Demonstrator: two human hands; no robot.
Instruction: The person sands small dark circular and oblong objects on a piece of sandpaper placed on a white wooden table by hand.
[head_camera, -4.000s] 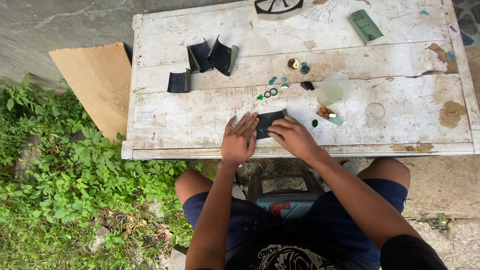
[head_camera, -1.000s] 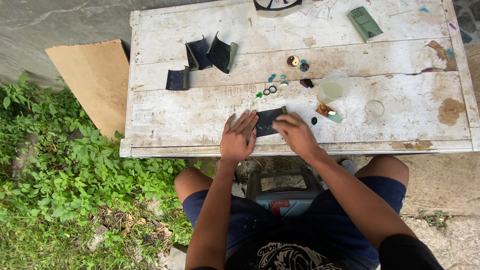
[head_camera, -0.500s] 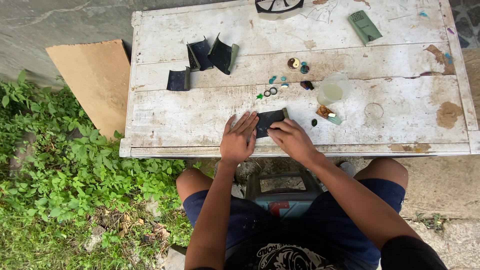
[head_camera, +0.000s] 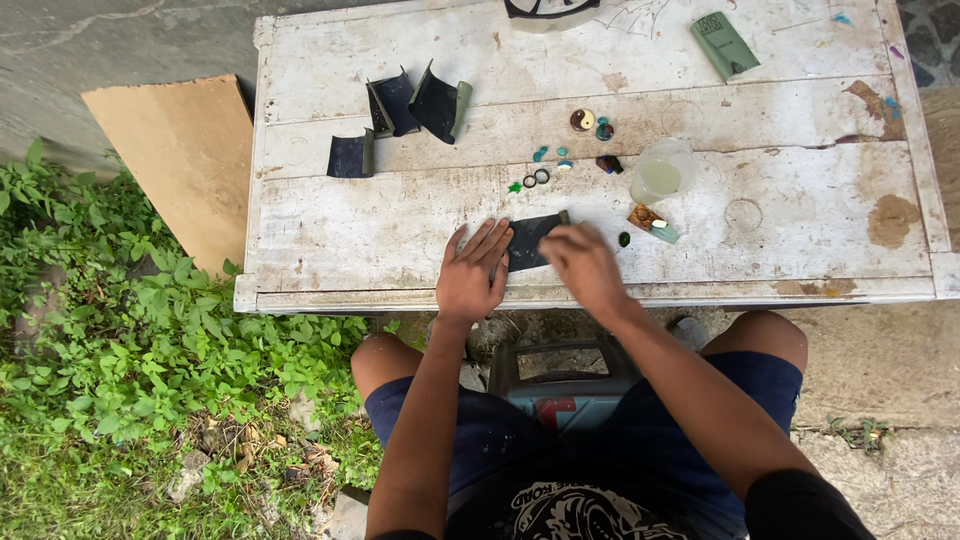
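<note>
A dark sheet of sandpaper lies flat near the front edge of the worn white wooden table. My left hand rests palm down with fingers spread, pressing the sheet's left edge. My right hand sits on the sheet's right part with fingers curled and blurred by motion; whatever it pinches against the paper is hidden under the fingers.
Several curled dark sandpaper pieces lie at the back left. Small rings and coloured stones, a clear plastic cup, a green flat box and a small green piece lie on the table. Cardboard and weeds are on the left.
My right hand has slid back and forth across the sandpaper, now a little further right and blurred. My left hand stays pressed on the sheet.
</note>
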